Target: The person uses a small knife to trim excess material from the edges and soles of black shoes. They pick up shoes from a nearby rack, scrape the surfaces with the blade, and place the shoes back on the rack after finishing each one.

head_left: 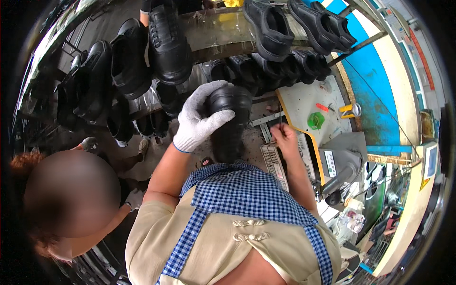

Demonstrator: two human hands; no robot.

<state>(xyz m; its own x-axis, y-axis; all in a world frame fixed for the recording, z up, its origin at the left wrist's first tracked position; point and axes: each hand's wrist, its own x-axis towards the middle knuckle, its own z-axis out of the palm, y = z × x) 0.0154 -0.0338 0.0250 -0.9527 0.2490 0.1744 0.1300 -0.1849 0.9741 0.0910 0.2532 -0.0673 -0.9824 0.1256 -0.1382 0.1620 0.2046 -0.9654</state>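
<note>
A black shoe (231, 102) is in my left hand (195, 119), which wears a white knitted glove. The thumb lies across one side of the shoe and the fingers wrap around the other. The shoe's lower part, in front of my checked apron, is dark and hard to make out. My bare right hand (285, 138) is to the right, apart from the shoe, close to the worktable's edge. Its thumb and fingertips are pinched together. Whatever they may hold is too small to see.
Ahead stands a metal rack (216, 35) with black shoes on two levels. On the right, a worktable (304, 102) bears a green container (315, 120), a red-handled tool (322, 107) and a yellow-and-silver cylinder (350, 110). A grey machine (349, 161) sits nearer. A person (71, 194) is at left.
</note>
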